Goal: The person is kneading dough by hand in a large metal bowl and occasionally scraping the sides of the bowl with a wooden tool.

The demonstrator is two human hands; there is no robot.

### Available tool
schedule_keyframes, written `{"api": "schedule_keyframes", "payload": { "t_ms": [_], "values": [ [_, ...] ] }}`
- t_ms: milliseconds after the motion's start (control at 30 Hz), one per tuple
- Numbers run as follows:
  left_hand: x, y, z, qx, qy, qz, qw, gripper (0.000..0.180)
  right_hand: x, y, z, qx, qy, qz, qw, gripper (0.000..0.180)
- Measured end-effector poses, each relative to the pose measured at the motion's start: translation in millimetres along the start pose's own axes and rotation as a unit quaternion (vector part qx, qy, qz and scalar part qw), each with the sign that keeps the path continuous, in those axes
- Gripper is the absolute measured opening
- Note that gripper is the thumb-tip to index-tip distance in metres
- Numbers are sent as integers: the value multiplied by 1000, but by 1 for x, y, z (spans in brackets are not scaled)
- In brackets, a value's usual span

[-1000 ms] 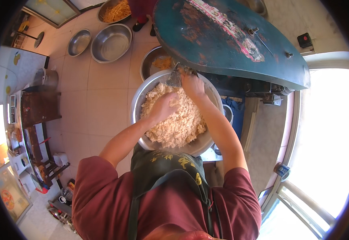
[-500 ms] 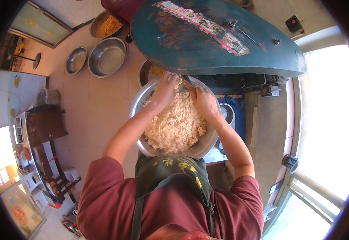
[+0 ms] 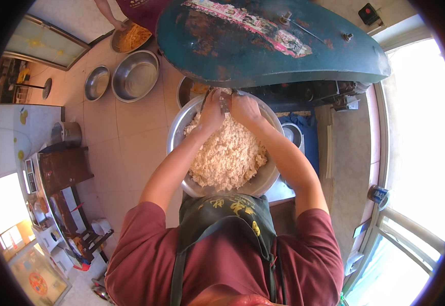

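A wide metal bowl [image 3: 176,131] full of pale crumbly dough [image 3: 227,155] sits in front of my apron. Both my hands reach over its far rim, just under the lower edge of a big dark green machine housing [image 3: 263,48]. My left hand [image 3: 213,113] has its fingers closed at a bit of whitish dough showing between the hands. Close beside it, my right hand [image 3: 245,108] is closed with the knuckles up. Its fingertips are hidden, and what they grip cannot be made out.
On the tiled floor at the far left stand two metal basins [image 3: 136,76], [image 3: 97,83]. Behind them, another person's hand [image 3: 120,25] is at a basin of orange-yellow food [image 3: 133,38]. A smaller metal pan [image 3: 292,133] sits right of my bowl. A dark wooden stand [image 3: 67,166] is at left.
My right hand has moved slightly up and left, closer to my left hand, and turned knuckles up. The other person's arm has come into view at the upper left.
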State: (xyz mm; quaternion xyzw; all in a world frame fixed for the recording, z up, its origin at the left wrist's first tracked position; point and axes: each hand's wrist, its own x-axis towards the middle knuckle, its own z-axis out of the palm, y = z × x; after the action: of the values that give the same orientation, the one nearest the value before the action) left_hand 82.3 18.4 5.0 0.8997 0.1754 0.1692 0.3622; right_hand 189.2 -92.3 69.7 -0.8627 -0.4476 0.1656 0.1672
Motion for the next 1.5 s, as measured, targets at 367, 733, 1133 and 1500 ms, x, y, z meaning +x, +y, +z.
{"api": "schedule_keyframes", "payload": {
  "t_ms": [367,733,1133,1500],
  "values": [
    [14,0,20,-27,31,-69,997,64,44,20,13,-77,52,-54,994,25],
    [-57,22,0,72,-242,31,967,40,29,11,15,-112,14,-34,993,25],
    [-146,-13,-11,-74,-243,-33,967,60,-1,1,11,-103,42,-51,993,37],
    [-132,23,-22,-104,-131,-28,985,61,-22,-23,-7,-81,29,-20,996,35]
  ]
}}
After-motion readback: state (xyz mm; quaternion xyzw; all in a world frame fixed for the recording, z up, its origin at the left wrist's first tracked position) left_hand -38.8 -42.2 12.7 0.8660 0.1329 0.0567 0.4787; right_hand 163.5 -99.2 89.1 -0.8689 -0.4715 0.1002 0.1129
